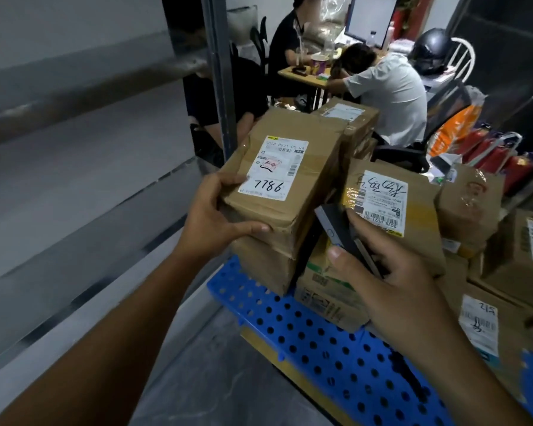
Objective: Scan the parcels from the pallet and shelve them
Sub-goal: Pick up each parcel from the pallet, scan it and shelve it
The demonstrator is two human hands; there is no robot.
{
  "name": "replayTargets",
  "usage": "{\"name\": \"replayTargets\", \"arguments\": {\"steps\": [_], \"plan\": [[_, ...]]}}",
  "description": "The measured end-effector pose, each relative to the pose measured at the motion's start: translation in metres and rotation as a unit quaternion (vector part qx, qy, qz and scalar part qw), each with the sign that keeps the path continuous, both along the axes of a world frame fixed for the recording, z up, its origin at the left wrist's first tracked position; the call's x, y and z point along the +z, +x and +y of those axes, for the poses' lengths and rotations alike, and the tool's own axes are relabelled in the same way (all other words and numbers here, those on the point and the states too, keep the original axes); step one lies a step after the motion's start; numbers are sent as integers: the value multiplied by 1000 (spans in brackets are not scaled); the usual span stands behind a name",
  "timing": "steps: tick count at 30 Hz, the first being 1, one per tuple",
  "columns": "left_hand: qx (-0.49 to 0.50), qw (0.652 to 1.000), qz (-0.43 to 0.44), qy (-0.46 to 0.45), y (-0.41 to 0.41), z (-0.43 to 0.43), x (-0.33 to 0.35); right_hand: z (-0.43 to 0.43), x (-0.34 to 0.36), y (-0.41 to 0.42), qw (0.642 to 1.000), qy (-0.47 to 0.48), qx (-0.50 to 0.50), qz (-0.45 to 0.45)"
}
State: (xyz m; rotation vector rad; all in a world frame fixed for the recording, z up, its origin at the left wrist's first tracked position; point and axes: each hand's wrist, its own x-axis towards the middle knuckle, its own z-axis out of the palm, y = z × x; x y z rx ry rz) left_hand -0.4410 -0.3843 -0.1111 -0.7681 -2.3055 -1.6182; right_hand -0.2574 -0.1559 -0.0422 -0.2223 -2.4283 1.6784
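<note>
Head view: perforated blue pallet [320, 348], grey shelving [83, 192].

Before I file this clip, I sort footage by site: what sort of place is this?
Likely a parcel depot or pickup station: labelled cardboard parcels stacked on a blue pallet, metal shelving alongside, a handheld scanner in the right hand.

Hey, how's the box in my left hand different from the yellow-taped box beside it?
The held box is gripped by the left hand; the yellow-taped box sits in the pile. The held box's label reads 7786 upright; the yellow-taped box's print is upside down. Both are brown cardboard with white labels.
</note>
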Motion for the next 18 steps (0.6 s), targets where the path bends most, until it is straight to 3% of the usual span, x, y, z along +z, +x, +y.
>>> {"name": "replayTargets", "arguments": {"steps": [6,12,18], "plan": [[116,989,63,62,82,-64,16,-26,-5,2,998,-8,53,16],[187,971,20,147,214,-117,-13,-94,-23,38,984,-45,173,-27],[218,942,-57,247,339,-170,-37,-145,-46,103,958,-8,280,-56]]}}
